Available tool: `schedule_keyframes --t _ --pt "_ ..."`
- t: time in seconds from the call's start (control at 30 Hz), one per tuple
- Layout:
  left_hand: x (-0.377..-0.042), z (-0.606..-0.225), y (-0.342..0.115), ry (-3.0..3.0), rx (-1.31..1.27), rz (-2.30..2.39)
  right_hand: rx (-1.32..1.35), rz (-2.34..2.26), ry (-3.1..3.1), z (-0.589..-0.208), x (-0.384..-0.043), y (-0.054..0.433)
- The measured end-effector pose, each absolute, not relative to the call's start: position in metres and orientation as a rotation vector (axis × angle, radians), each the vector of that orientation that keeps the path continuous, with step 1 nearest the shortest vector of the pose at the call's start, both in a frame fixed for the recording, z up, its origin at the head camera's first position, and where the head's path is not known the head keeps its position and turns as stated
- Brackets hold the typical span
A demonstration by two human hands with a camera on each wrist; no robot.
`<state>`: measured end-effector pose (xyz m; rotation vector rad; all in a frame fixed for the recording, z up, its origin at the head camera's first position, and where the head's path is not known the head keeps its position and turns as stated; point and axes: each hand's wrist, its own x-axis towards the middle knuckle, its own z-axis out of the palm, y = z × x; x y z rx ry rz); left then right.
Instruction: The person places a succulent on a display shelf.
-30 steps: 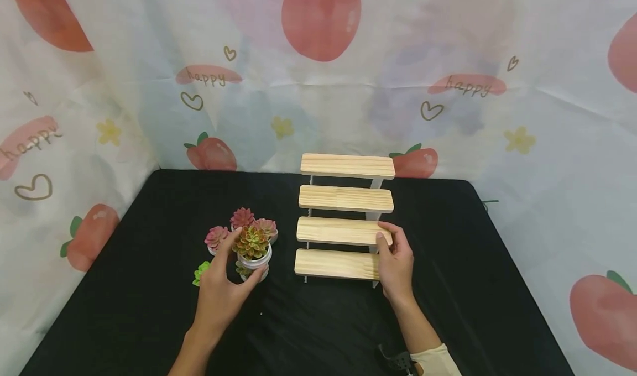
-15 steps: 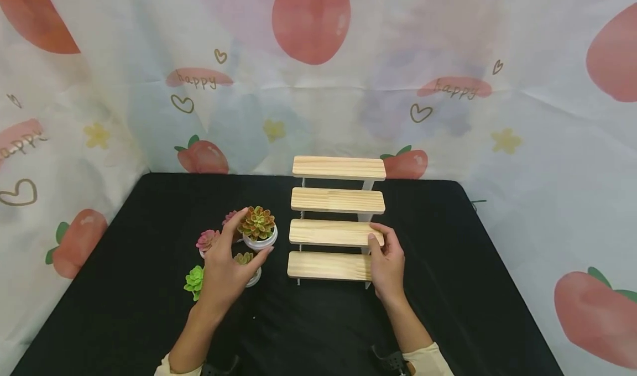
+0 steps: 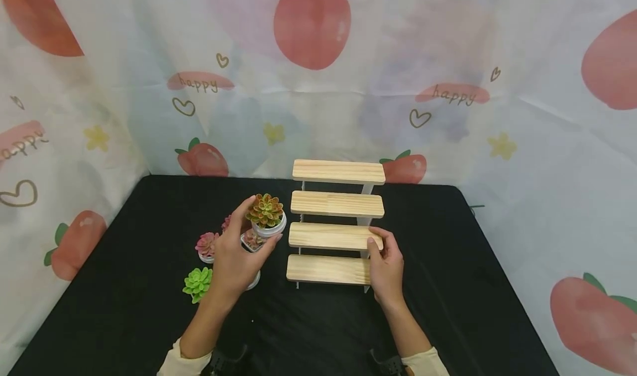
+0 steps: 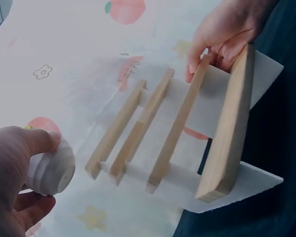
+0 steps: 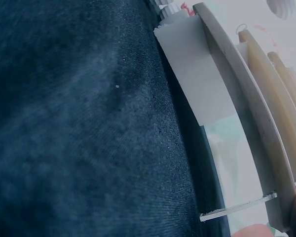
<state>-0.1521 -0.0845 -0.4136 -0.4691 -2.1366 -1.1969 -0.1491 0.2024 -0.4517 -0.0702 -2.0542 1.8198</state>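
My left hand (image 3: 233, 262) grips a potted artificial succulent (image 3: 266, 211) by its white pot, thumb on the near side and fingers on the far side. The plant has green-and-orange leaves and is held just left of a four-step wooden display stand (image 3: 328, 236). In the left wrist view the white pot (image 4: 52, 168) is pinched above the table, apart from the wooden boards (image 4: 177, 128). My right hand (image 3: 388, 268) holds the right end of the second board from the bottom, with the thumb on top. The right wrist view shows the stand's lowest board (image 5: 251, 113) edge-on.
Left of the stand, a pink succulent (image 3: 206, 245) and a bright green one (image 3: 198, 283) stand on the black cloth (image 3: 308, 332). Other pots are partly hidden by the left hand, one pinkish succulent (image 3: 254, 239) among them. A fruit-patterned curtain (image 3: 318, 121) hangs behind.
My left hand has lifted the green-and-orange succulent up and to the right, away from the other pots and closer to the stand. The right hand keeps its hold on the board.
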Motion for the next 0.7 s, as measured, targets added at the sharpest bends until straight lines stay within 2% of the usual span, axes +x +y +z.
schedule_keyframes --t 0.53,0.7 --pt "-0.175 -0.385 -0.078 -1.97 -0.395 -1.229 -0.056 1.817 -2.069 -0.453 -0.148 0.204" --pt "-0.193 -0.384 -0.072 -1.992 -0.407 -1.337 -0.063 1.819 -2.062 -0.452 -0.148 0.203"
